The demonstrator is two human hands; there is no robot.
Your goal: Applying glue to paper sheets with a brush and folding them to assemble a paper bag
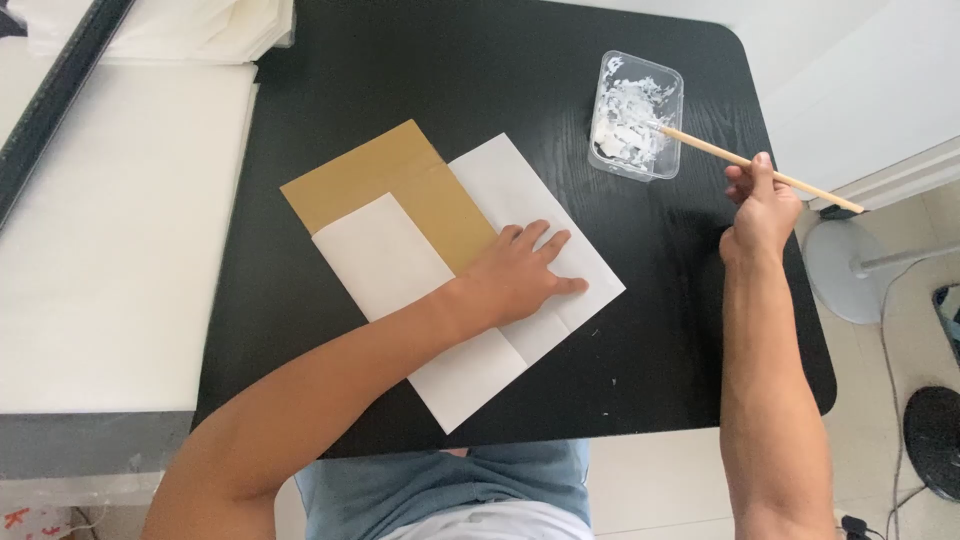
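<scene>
My left hand [522, 272] lies flat, fingers spread, on a folded white paper [520, 190] on the black table [430, 70]. Under the paper is a brown cardboard piece [385, 170], partly covered by a smaller white flap [380, 255]. My right hand [762, 208] holds a thin wooden stick [720, 155] at the table's right edge. The stick's far tip rests in a clear plastic tub [637, 115] holding white paste.
White sheets [110, 220] cover a surface to the left, with a stack of more white material [170, 30] at the top left. A dark bar [55, 95] crosses them. A white stand base [845, 270] sits on the floor at the right.
</scene>
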